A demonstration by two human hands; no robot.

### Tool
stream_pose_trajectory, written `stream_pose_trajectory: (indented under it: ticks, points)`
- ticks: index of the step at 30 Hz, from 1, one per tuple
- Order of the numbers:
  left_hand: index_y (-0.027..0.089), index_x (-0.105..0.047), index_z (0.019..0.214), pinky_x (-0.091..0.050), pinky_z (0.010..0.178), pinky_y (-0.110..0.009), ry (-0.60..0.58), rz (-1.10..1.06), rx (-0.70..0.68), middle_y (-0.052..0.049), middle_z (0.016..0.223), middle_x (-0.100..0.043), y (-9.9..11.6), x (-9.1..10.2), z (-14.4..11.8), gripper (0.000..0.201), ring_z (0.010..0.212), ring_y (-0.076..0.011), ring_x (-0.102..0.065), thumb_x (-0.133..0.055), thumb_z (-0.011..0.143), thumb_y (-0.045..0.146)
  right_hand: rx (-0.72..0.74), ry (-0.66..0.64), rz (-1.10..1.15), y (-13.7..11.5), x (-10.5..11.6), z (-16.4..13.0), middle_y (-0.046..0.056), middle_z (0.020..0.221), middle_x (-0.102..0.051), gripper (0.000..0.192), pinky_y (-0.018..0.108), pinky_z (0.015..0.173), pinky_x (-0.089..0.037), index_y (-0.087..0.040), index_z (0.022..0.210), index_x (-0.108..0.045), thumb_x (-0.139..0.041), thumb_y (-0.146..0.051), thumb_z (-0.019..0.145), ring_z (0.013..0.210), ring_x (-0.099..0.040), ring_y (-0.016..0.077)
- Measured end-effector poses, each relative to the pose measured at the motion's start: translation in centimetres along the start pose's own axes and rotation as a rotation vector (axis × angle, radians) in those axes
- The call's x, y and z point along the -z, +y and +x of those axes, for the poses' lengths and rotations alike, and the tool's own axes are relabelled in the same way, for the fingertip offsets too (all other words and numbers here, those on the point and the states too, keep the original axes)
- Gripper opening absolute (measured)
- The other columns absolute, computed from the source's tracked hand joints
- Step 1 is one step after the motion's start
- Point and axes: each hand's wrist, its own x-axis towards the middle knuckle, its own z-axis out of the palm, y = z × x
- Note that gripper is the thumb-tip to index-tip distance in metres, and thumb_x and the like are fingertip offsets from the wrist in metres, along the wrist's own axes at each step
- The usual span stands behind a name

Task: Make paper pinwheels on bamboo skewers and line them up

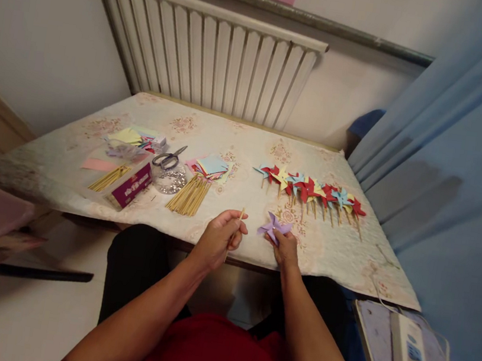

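Take a clock centred between the hands, with 12 toward the radiator [204, 56]. At 9 o'clock the left hand [221, 234] has its grip closed around a thin stick [239, 221], tilted, tip upward. At 3 o'clock the right hand [285, 249] pinches a purple pinwheel [274, 228] just over the near edge of the tabletop [329, 255]. No stick shows on this pinwheel; whether fingers hide one, I cannot tell.

Paper blades look easy to crease, so too hard a pinch in the right grip could spoil their curl. The stick is slim and might twist or slip if the left fingers loosen, and being near the edge it could drop to the floor.

At 10 o'clock lies a bundle of sticks [189, 197], fanned and likely to roll if brushed. Beyond it, small silvery bits [171, 181] could scatter from a sleeve or elbow. From 12 to 2 o'clock, the row of pinwheels [307, 191] sits crowded, overlapping; a careless reach might bend or tangle them.
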Motion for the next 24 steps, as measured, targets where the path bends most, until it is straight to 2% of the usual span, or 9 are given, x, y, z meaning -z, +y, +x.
stream_pose_trajectory:
  ticks: [7, 15, 24]
  points:
    - [0.016, -0.054, 0.092, -0.012, 0.038, -0.018, 0.018, -0.021, 0.012, 0.006, 0.062, -0.052, 0.09, 0.11, -0.16, 0.021, 0.035, 0.0005, -0.024, -0.061, 0.076, 0.027, -0.006, 0.013, -0.013, -0.07, -0.03, 0.04, 0.0, 0.074, -0.069, 0.029, 0.025, 0.063, -0.062, -0.015, 0.075, -0.061, -0.082, -0.021, 0.056, 0.064, -0.065, 0.0123]
    - [0.018, -0.054, 0.109, -0.01, 0.038, -0.019, -0.028, 0.03, 0.015, 0.008, 0.054, -0.048, -0.17, 0.53, -0.38, 0.035, 0.034, -0.0012, -0.02, -0.059, 0.079, 0.036, -0.003, 0.016, -0.009, -0.05, -0.08, 0.1, 0.0, 0.075, -0.069, 0.028, 0.025, 0.061, -0.062, -0.016, 0.074, -0.062, -0.081, -0.021, 0.054, 0.065, -0.064, 0.0124]
    - [0.018, -0.055, 0.103, -0.011, 0.037, -0.019, -0.002, 0.029, 0.009, 0.009, 0.049, -0.042, -0.39, 0.76, -0.27, 0.031, 0.034, -0.0023, -0.019, -0.057, 0.081, 0.04, 0.008, 0.021, -0.012, -0.01, 0.0, 0.09, -0.001, 0.073, -0.069, 0.028, 0.025, 0.06, -0.062, -0.016, 0.073, -0.061, -0.082, -0.021, 0.054, 0.066, -0.065, 0.0128]
